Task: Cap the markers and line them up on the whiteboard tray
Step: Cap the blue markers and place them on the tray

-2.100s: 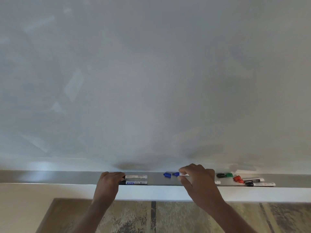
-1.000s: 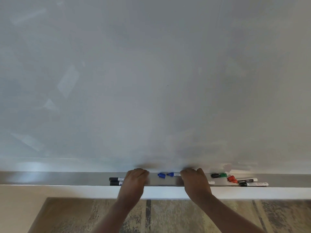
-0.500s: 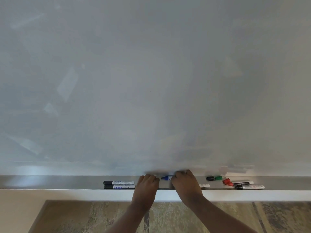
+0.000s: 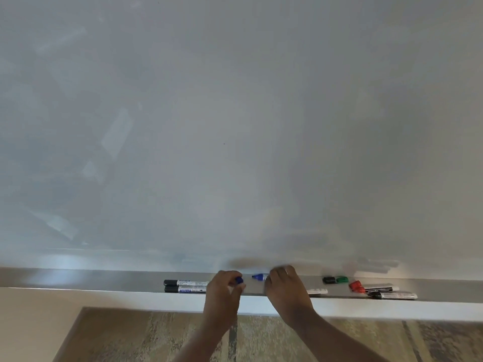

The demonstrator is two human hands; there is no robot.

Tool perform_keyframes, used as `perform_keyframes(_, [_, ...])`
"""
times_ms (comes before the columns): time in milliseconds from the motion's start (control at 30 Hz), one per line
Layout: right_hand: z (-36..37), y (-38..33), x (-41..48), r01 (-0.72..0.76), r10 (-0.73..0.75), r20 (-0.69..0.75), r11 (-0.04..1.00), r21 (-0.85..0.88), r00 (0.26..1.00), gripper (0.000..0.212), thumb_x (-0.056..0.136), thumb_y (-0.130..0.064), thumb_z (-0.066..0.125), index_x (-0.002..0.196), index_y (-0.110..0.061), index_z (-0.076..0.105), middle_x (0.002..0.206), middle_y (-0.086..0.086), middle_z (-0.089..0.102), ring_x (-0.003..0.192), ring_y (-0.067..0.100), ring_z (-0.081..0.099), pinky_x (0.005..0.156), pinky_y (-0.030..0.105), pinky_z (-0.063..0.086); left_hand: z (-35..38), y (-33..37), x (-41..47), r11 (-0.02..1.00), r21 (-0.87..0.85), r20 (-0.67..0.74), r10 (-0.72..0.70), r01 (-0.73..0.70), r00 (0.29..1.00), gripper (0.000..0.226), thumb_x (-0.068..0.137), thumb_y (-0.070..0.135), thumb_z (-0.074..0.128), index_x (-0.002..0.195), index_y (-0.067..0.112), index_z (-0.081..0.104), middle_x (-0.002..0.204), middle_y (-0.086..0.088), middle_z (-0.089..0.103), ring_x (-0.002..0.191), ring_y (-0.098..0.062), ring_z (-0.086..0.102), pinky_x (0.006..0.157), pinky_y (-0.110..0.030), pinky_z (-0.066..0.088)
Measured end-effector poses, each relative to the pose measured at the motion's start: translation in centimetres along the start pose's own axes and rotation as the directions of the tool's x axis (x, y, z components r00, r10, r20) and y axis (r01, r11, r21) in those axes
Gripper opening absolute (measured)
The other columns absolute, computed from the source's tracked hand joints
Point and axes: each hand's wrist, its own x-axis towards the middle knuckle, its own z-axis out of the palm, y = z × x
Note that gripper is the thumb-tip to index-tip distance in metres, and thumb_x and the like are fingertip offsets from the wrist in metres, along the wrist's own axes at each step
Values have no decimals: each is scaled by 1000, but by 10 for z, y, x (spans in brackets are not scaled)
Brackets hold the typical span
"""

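A grey tray (image 4: 78, 279) runs along the bottom of the whiteboard. My left hand (image 4: 224, 291) pinches a loose blue cap (image 4: 239, 280) just above the tray. My right hand (image 4: 285, 288) grips a blue marker (image 4: 259, 276), whose blue nib end sticks out to the left, pointing at the cap; the white tail of a marker (image 4: 317, 291) shows right of that hand. Two capped black markers (image 4: 185, 286) lie side by side at the left. A black cap (image 4: 328, 280) and green cap (image 4: 341, 279) lie to the right.
A red cap (image 4: 356, 286) and two white-bodied markers (image 4: 389, 292) lie at the tray's right end. The whiteboard (image 4: 235, 126) fills the upper view. Below the tray's white front edge is patterned carpet (image 4: 146, 338).
My left hand left the two black markers, moved right and picked up the blue cap. My right hand stayed on the blue marker, closing the gap to the left hand.
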Motion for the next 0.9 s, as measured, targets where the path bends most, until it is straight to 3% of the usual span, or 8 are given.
perform_keyframes(100, [2, -3, 3, -7, 7, 32, 1000, 3, 999, 28, 58, -9, 90, 79, -4, 73, 80, 14, 72, 81, 32, 67, 84, 44, 55, -8, 4, -8, 939, -297, -23, -192, 176, 981, 14, 86, 20, 81, 86, 34, 75, 78, 16, 78, 80, 3, 70, 73, -21, 53])
perform_keyframes(233, [4, -5, 3, -32, 32, 46, 999, 14, 998, 29, 59, -10, 91, 79, -3, 72, 80, 15, 71, 82, 33, 66, 83, 44, 54, -15, 4, -17, 791, -553, 7, -309, 262, 951, 20, 90, 16, 79, 102, 32, 77, 86, 10, 82, 82, -6, 76, 75, -23, 58])
perform_keyframes(367, [7, -7, -4, -46, 46, -9, 999, 27, 999, 22, 64, -6, 84, 79, -3, 68, 81, 17, 68, 83, 35, 64, 74, 44, 53, -18, 3, -27, 732, -616, 14, -359, 291, 933, 16, 91, 17, 78, 96, 32, 80, 85, 3, 84, 77, -8, 75, 62, -22, 58])
perform_keyframes(500, [9, -5, -10, -18, 19, -15, 998, 53, 1000, 21, 66, -8, 83, 76, -6, 65, 76, 14, 66, 76, 33, 63, 71, 43, 52, -20, 0, -34, 698, -643, 39, -381, 315, 924, 17, 91, 16, 78, 93, 33, 82, 86, -1, 84, 79, -12, 77, 64, -29, 59])
perform_keyframes(700, [-3, 3, -11, 33, -25, -73, 994, 109, 997, 27, 57, -11, 89, 70, -11, 65, 65, 6, 63, 65, 28, 62, 69, 41, 53, -24, 4, -37, 594, -726, 72, -435, 346, 897, 13, 93, 10, 75, 97, 19, 83, 88, -8, 84, 78, -15, 79, 62, -30, 57])
perform_keyframes(900, [-22, 9, -26, 25, 79, -259, 926, 376, 963, 31, 78, -5, 65, 102, -24, 60, 90, -4, 61, 82, 23, 54, 73, 40, 38, -38, 22, -38, 436, -844, 125, -405, 311, 906, 11, 91, 18, 76, 99, 15, 81, 99, -13, 83, 90, -21, 80, 79, -39, 55])
